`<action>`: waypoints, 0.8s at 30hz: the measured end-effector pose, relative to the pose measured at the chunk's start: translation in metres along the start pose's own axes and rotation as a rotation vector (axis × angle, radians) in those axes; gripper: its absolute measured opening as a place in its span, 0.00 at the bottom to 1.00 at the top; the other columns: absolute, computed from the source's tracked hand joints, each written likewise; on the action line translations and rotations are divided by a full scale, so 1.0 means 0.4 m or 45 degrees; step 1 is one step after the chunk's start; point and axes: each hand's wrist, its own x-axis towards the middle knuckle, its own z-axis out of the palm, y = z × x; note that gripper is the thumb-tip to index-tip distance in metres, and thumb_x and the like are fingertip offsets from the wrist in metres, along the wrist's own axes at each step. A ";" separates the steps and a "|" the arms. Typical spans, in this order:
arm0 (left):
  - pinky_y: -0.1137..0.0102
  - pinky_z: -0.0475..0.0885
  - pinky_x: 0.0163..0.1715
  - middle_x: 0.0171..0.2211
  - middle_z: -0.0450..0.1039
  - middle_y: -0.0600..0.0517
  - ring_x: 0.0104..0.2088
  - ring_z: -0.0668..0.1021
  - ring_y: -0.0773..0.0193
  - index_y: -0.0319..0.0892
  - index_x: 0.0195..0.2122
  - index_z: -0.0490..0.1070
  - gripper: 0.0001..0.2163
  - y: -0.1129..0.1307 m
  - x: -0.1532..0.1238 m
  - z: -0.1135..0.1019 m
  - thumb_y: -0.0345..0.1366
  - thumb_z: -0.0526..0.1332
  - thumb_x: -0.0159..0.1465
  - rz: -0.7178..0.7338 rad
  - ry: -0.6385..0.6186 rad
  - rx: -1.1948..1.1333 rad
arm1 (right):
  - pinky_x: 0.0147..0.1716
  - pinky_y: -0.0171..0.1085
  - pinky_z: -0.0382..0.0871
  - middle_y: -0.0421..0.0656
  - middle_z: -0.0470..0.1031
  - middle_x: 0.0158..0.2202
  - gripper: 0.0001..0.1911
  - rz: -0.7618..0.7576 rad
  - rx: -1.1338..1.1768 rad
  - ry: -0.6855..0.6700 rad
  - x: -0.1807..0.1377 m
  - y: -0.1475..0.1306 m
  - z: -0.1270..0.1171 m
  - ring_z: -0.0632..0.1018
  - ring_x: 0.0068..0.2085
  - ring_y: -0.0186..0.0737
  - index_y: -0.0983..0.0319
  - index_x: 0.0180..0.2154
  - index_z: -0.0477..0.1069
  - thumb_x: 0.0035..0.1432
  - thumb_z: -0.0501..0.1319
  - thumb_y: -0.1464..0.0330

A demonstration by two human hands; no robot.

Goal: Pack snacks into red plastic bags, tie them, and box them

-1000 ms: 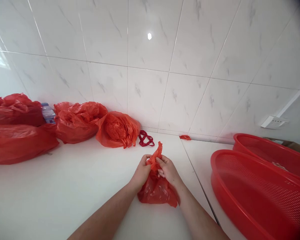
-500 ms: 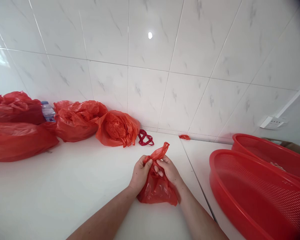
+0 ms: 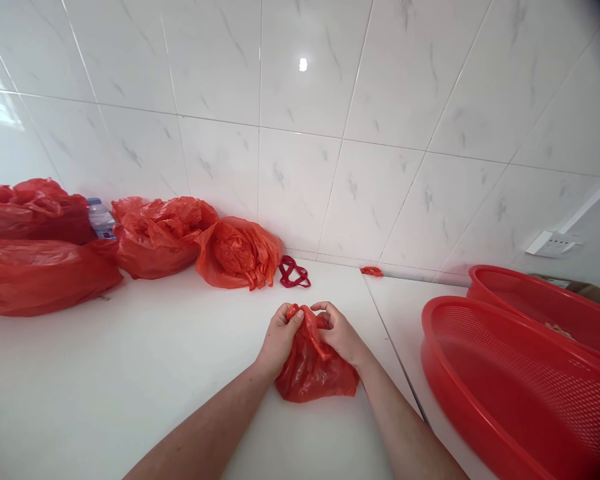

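Observation:
A small red plastic bag (image 3: 315, 380) rests on the white table, its gathered top between my hands. My left hand (image 3: 279, 339) pinches the bag's top edge with thumb and fingers. On the other side, my right hand (image 3: 341, 335) has its fingers curled at the bag's neck, the index finger bent above it and the thumb partly hidden. A loose end of the plastic hangs down over the front of the bag. What the bag contains, if anything, cannot be made out.
Several filled red plastic bags (image 3: 165, 243) line the tiled wall on the left, with a plastic bottle (image 3: 101, 219) among them. A dark red strap (image 3: 295, 273) and a red scrap (image 3: 372, 271) lie behind my hands. Red perforated baskets (image 3: 445, 313) stand right, below a wall socket (image 3: 555, 244).
The twisted end of the bag, upright before, now folds forward and down. My right hand has shifted its fingers up and around the neck; my left hand keeps its pinch.

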 end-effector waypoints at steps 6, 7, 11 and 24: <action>0.75 0.64 0.27 0.25 0.63 0.57 0.25 0.67 0.71 0.42 0.28 0.59 0.12 0.018 -0.015 0.024 0.43 0.59 0.60 0.008 -0.162 0.136 | 0.25 0.33 0.63 0.37 0.70 0.23 0.05 -0.068 -0.250 0.340 0.009 0.030 0.022 0.70 0.27 0.35 0.60 0.28 0.70 0.48 0.58 0.66; 0.75 0.63 0.27 0.24 0.62 0.57 0.25 0.66 0.71 0.42 0.28 0.58 0.12 0.020 -0.015 0.026 0.43 0.59 0.60 0.013 -0.164 0.146 | 0.24 0.33 0.62 0.37 0.69 0.23 0.05 -0.077 -0.259 0.352 0.009 0.031 0.025 0.70 0.26 0.35 0.60 0.26 0.69 0.48 0.58 0.66; 0.75 0.62 0.26 0.23 0.60 0.58 0.24 0.64 0.72 0.42 0.27 0.57 0.12 0.020 -0.014 0.026 0.43 0.58 0.60 0.014 -0.099 0.177 | 0.23 0.32 0.60 0.36 0.68 0.22 0.05 -0.051 -0.221 0.322 0.012 0.031 0.027 0.67 0.24 0.33 0.61 0.23 0.68 0.46 0.58 0.66; 0.75 0.60 0.24 0.23 0.60 0.59 0.24 0.63 0.70 0.43 0.25 0.57 0.09 -0.007 0.001 0.007 0.38 0.57 0.57 0.122 0.105 0.479 | 0.26 0.32 0.63 0.35 0.71 0.25 0.06 0.036 0.163 0.058 -0.002 0.027 0.003 0.70 0.25 0.32 0.60 0.29 0.66 0.45 0.62 0.69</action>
